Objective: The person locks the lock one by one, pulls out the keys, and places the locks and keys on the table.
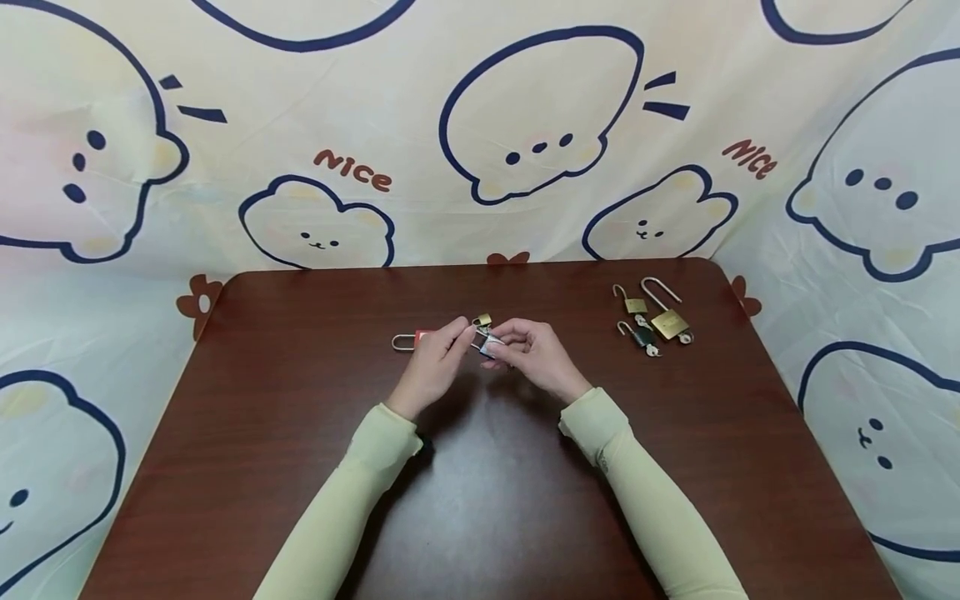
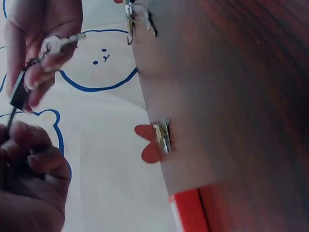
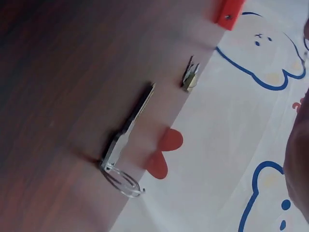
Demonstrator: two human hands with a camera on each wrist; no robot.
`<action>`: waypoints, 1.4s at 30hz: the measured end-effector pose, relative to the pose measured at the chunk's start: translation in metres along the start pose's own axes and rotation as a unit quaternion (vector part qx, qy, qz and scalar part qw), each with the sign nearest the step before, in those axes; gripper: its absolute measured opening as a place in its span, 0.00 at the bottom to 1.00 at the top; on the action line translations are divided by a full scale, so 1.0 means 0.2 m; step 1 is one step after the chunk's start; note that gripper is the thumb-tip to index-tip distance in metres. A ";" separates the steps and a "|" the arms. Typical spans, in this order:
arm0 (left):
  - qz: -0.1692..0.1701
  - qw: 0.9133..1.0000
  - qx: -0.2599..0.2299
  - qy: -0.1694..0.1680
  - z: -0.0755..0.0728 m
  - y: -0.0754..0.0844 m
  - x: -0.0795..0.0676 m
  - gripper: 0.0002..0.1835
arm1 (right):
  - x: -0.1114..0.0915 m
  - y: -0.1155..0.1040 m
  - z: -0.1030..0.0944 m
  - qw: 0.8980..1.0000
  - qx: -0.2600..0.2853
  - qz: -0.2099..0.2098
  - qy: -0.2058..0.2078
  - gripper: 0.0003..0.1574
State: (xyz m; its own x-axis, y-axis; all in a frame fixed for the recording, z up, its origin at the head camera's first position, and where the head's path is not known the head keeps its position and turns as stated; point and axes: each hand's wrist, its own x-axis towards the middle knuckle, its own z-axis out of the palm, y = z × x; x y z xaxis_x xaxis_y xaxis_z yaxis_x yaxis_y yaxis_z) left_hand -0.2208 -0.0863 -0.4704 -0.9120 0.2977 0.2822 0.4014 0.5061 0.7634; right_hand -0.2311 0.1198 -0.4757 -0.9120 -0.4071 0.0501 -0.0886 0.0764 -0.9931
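A small padlock [image 1: 486,342] is held between both hands above the table, its key [image 2: 60,45] showing at the body end. My right hand [image 1: 534,353] pinches the dark body [image 2: 20,92]. Fingers of my left hand [image 1: 431,367] are curled at the shackle [image 2: 11,118]; whether the shackle is locked cannot be told. Just left of that hand lies a red padlock [image 1: 405,342], partly hidden by it. Behind the hands, a tiny brass padlock [image 1: 482,320] rests on the table. Only an edge of the right hand [image 3: 300,159] shows in the right wrist view.
Several padlocks with raised shackles lie at the back right, including a large brass one [image 1: 670,324], a smaller brass one [image 1: 635,306] and a dark one [image 1: 643,337], with keys beside them. The brown table [image 1: 480,517] meets a patterned cloth [image 1: 420,225] behind.
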 end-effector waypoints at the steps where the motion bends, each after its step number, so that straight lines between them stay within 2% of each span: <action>1: 0.003 1.000 0.000 -0.005 0.00 0.00 0.00 0.16 | 0.00 0.00 0.00 1.000 0.000 -0.002 -0.002 0.10; 6: -0.027 0.995 -0.089 -0.035 -0.01 -0.02 -0.01 0.18 | -0.01 0.00 0.01 1.000 -0.012 -0.027 -0.003 0.11; 8: -0.016 0.993 -0.105 -0.042 -0.02 -0.02 -0.02 0.17 | -0.02 0.01 0.01 0.999 -0.015 -0.047 0.000 0.11; 10: 0.032 0.997 -0.065 -0.036 -0.03 -0.02 -0.02 0.14 | -0.02 0.01 0.01 0.998 -0.014 -0.068 0.003 0.12; 12: 0.091 0.996 -0.004 -0.015 -0.05 0.00 -0.03 0.13 | -0.02 0.00 0.00 0.996 -0.014 -0.085 0.006 0.13; 14: 0.142 0.988 0.059 0.011 -0.05 0.01 -0.03 0.12 | -0.02 0.00 -0.01 0.996 -0.013 -0.092 0.008 0.14; 16: 0.177 0.977 0.111 0.030 -0.06 0.04 -0.03 0.11 | -0.02 0.01 -0.02 0.996 -0.017 -0.090 0.006 0.14; 20: 0.210 0.964 0.160 0.024 -0.07 0.07 -0.03 0.11 | -0.02 0.02 -0.03 0.997 -0.016 -0.068 -0.018 0.13; 22: 0.207 0.964 0.165 0.022 -0.07 0.07 -0.03 0.11 | -0.02 0.02 -0.03 0.998 -0.013 -0.059 -0.027 0.13; 24: 0.191 0.970 0.150 0.024 -0.07 0.08 -0.02 0.10 | -0.01 0.02 -0.02 0.998 -0.005 -0.054 -0.029 0.13; 28: 0.138 0.987 0.079 0.038 -0.06 0.07 -0.02 0.05 | -0.01 0.02 0.00 0.999 0.013 -0.043 -0.015 0.13; 30: 0.124 0.990 0.040 0.049 -0.06 0.07 -0.02 0.05 | -0.02 0.01 0.01 0.999 0.019 -0.039 -0.010 0.13; 34: 0.125 0.990 -0.005 0.063 -0.06 0.07 -0.02 0.05 | -0.02 0.01 0.01 0.999 0.017 -0.038 -0.006 0.13; 39: 0.138 0.988 0.006 0.068 -0.07 0.08 -0.02 0.03 | -0.03 0.02 0.01 0.999 -0.006 -0.052 0.004 0.12; 42: 0.126 0.989 0.000 0.075 -0.06 0.09 -0.02 0.03 | -0.03 0.02 0.01 0.998 -0.003 -0.063 0.007 0.11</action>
State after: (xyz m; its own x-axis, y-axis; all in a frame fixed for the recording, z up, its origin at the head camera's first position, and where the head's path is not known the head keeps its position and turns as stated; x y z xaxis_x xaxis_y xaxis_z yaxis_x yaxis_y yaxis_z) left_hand -0.2115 -0.0889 -0.4504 -0.7849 0.2905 0.5473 0.6180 0.4315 0.6572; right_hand -0.2253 0.1204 -0.4798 -0.8990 -0.4011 0.1759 -0.2051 0.0307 -0.9783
